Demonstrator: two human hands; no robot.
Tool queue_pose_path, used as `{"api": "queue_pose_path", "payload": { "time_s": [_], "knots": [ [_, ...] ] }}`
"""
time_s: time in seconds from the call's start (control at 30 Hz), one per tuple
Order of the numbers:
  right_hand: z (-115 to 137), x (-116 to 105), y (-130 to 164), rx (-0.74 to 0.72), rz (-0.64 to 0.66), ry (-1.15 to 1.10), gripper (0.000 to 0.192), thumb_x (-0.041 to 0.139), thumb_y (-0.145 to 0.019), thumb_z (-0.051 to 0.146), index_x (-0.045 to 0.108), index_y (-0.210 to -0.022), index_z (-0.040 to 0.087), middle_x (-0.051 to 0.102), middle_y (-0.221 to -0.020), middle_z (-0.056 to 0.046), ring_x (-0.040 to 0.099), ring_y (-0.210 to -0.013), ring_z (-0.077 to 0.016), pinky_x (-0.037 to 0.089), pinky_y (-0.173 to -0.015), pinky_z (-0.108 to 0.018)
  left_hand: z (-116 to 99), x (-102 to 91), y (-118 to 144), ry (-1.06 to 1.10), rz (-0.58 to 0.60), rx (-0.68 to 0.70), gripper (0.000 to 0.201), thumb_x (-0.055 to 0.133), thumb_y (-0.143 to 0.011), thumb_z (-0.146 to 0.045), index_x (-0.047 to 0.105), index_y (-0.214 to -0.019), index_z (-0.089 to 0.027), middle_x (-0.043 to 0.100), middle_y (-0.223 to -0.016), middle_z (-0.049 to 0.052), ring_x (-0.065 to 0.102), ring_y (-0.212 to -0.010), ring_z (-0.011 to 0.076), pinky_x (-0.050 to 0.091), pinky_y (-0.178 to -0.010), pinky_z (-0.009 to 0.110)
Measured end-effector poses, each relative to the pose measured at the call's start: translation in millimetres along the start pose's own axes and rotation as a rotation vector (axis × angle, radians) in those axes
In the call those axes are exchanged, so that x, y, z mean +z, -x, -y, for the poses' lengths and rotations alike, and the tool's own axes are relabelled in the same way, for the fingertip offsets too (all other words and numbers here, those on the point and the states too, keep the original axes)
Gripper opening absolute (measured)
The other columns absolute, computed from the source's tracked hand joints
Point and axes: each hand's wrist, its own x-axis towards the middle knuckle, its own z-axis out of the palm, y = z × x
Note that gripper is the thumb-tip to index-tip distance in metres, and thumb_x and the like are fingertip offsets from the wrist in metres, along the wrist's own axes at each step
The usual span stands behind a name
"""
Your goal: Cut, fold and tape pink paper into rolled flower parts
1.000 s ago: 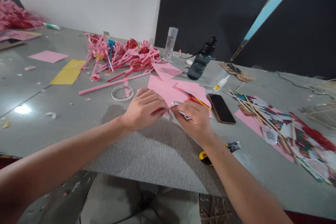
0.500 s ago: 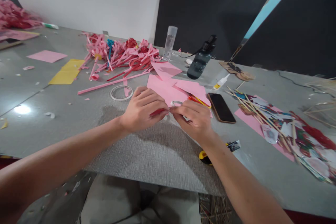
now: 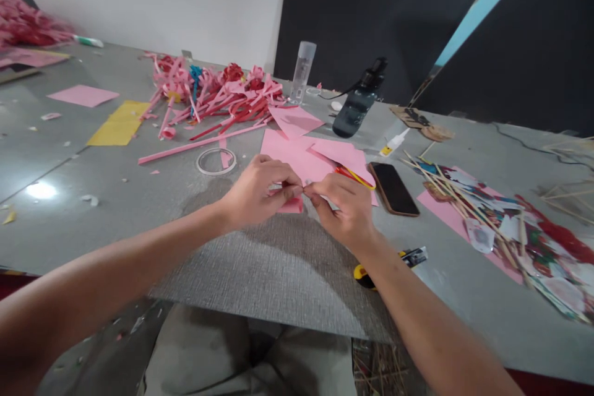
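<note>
My left hand (image 3: 262, 192) is closed around a small pink paper piece (image 3: 291, 205), whose lower part shows beneath the fingers. The fingers of my right hand (image 3: 347, 205) are pinched together, their tips meeting the left fingertips. Whatever lies between the right fingertips is too small to make out. Both hands are above the grey mat (image 3: 278, 272) at the table's front. Just beyond them lie pink paper sheets (image 3: 290, 151). A roll of white tape (image 3: 199, 164) rests left of my left hand, and a yellow-and-black utility knife (image 3: 364, 276) is partly hidden under my right forearm.
A heap of pink and red paper strips (image 3: 223, 96) lies at the back left, near yellow paper (image 3: 116, 124). A clear bottle (image 3: 302, 71), a dark bottle (image 3: 356, 108), a glue bottle (image 3: 393, 143) and a phone (image 3: 394, 189) stand or lie behind and right. Thin sticks (image 3: 445, 189) are at right.
My left fingers have shifted, and more of the pink paper shows below them. The right hand has moved slightly and stays pinched at the left fingertips.
</note>
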Motion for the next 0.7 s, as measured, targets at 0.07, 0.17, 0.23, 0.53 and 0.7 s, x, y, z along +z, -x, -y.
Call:
{"api": "queue_pose_path", "payload": {
  "time_s": [0.07,0.17,0.23,0.53,0.7],
  "knots": [
    [2.2,-3.1,0.1,-0.029,-0.05,-0.001,0.013,0.056,-0.095,0.02,0.065,-0.09,0.026,0.066,-0.075,-0.002,0.062,-0.07,-0.0181,0.049,-0.067,-0.034,0.8,-3.9,-3.7,0.149,0.015,-0.101,0.014,0.059,-0.091,-0.024,0.069,-0.082,-0.02,0.073,-0.081,0.0,0.065,-0.079,0.0151,0.045,-0.08,0.032],
    [4.1,-10.5,1.2,0.014,-0.252,0.004,0.011,0.059,-0.095,0.023,0.066,-0.089,0.029,0.063,-0.07,-0.001,0.058,-0.064,-0.0175,0.047,-0.062,-0.034,14.3,-12.5,-7.8,0.266,-0.061,-0.272,0.019,0.058,-0.09,-0.026,0.07,-0.079,-0.017,0.071,-0.077,0.002,0.062,-0.074,0.0145,0.046,-0.071,0.028],
    [2.2,-15.1,1.7,0.138,-0.44,0.039,0.009,0.059,-0.095,0.029,0.067,-0.091,0.029,0.064,-0.071,-0.001,0.056,-0.059,-0.0171,0.045,-0.058,-0.034,27.7,-17.4,-9.2,0.307,-0.199,-0.373,0.022,0.059,-0.09,-0.028,0.07,-0.075,-0.016,0.071,-0.075,0.003,0.06,-0.069,0.0136,0.045,-0.065,0.027],
    [-18.7,-10.0,-0.9,0.341,-0.283,-0.041,0.021,0.056,-0.098,0.036,0.073,-0.097,0.023,0.066,-0.066,0.0,0.06,-0.06,-0.0155,0.045,-0.056,-0.029,38.7,1.7,-1.9,0.429,-0.208,-0.472,0.021,0.064,-0.089,-0.035,0.073,-0.082,-0.018,0.07,-0.078,0.002,0.059,-0.067,0.0115,0.043,-0.058,0.023],
    [-21.5,-9.7,1.0,0.408,-0.328,-0.078,0.023,0.059,-0.096,0.041,0.07,-0.104,0.022,0.066,-0.071,0.0,0.058,-0.058,-0.0136,0.044,-0.053,-0.027,37.3,7.5,0.5,0.402,-0.173,-0.517,0.02,0.063,-0.089,-0.035,0.073,-0.085,-0.018,0.072,-0.081,0.003,0.062,-0.069,0.0128,0.045,-0.058,0.024]
  ]
}}
